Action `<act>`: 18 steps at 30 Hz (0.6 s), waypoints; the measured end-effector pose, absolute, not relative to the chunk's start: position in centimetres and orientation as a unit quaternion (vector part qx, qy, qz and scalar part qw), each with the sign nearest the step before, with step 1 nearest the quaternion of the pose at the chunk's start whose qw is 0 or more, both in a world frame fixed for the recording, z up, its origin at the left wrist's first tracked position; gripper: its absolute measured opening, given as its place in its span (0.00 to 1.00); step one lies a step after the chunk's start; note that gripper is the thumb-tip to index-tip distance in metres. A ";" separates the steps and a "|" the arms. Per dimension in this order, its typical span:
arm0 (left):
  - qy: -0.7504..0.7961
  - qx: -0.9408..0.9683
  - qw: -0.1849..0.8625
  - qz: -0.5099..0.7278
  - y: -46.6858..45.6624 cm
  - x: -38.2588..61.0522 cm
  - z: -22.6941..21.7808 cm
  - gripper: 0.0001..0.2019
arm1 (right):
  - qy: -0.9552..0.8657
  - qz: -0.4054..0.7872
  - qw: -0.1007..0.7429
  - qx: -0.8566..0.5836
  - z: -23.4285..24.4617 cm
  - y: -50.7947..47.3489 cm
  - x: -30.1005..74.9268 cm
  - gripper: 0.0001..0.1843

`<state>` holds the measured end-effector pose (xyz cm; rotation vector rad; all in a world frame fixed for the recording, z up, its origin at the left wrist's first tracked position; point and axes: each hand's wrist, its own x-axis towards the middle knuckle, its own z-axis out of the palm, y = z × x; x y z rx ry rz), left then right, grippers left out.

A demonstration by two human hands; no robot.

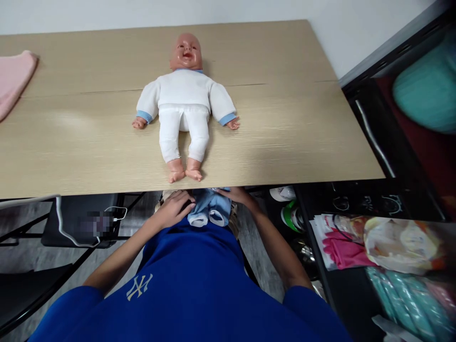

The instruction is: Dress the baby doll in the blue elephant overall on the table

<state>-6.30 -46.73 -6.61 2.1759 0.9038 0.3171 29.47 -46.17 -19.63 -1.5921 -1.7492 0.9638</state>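
Note:
A baby doll [185,102] in a white top and white trousers with blue cuffs lies on its back on the wooden table [285,137], feet toward me. Below the table's front edge, a small light-blue garment [210,209] with white cuffs rests on my lap. My left hand [174,208] curls against the garment's left side. My right hand [237,194] touches its upper right edge, the fingers partly hidden under the table edge.
A pink cloth [12,78] lies at the table's far left. A black shelf unit [392,209] at the right holds bagged pink and teal items. A black chair [32,280] and a white cable [67,228] are at the lower left.

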 end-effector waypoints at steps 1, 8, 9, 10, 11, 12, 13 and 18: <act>0.363 0.846 0.372 0.117 -46.2 -6.0 -6.9 0.19 | -0.664 0.359 0.280 -0.593 -19.0 -46.1 29.1 0.22; 0.250 0.876 0.385 0.148 -46.1 -4.6 -5.9 0.15 | -0.757 0.331 0.243 -0.508 -10.5 -51.3 26.5 0.09; 0.227 0.881 0.379 0.166 -46.6 -4.6 -5.2 0.14 | -0.784 0.303 0.252 -0.479 -9.1 -52.3 26.3 0.10; 0.213 0.886 0.368 0.188 -47.0 -4.6 -4.5 0.14 | -0.808 0.268 0.267 -0.452 -7.7 -53.3 26.1 0.11; 0.206 0.888 0.352 0.212 -47.3 -4.6 -3.7 0.16 | -0.827 0.222 0.289 -0.429 -6.4 -54.2 26.1 0.12; 0.206 0.888 0.337 0.236 -47.6 -4.6 -2.8 0.20 | -0.838 0.177 0.311 -0.412 -5.2 -54.9 26.0 0.13; 0.206 0.886 0.327 0.255 -47.6 -4.5 -2.0 0.25 | -0.844 0.135 0.334 -0.397 -4.1 -55.4 26.0 0.16; 0.174 0.888 0.302 0.298 -45.8 -4.1 2.3 0.21 | -0.827 0.015 0.407 -0.388 0.7 -55.3 25.6 0.24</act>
